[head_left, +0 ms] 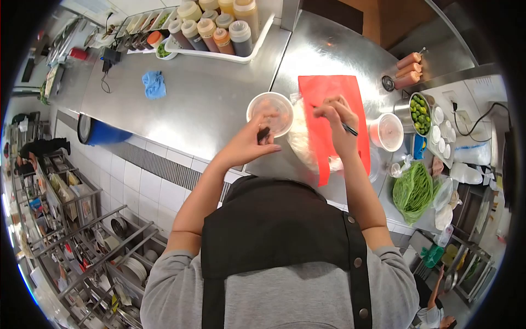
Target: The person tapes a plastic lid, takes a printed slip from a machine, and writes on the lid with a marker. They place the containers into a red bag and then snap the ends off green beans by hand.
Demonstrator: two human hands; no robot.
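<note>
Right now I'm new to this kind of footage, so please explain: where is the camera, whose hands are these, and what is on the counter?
One picture, from a wide-angle camera worn on a person's head, looking down. No machine: two bare hands work over a steel counter. The left hand pinches a small dark piece beside a round clear tub. The right hand holds a thin dark stick, perhaps a pen, above a red cutting board with a clear plastic bag at its left edge. Farther off lie squeeze bottles, a blue cloth, limes and green beans.
</note>
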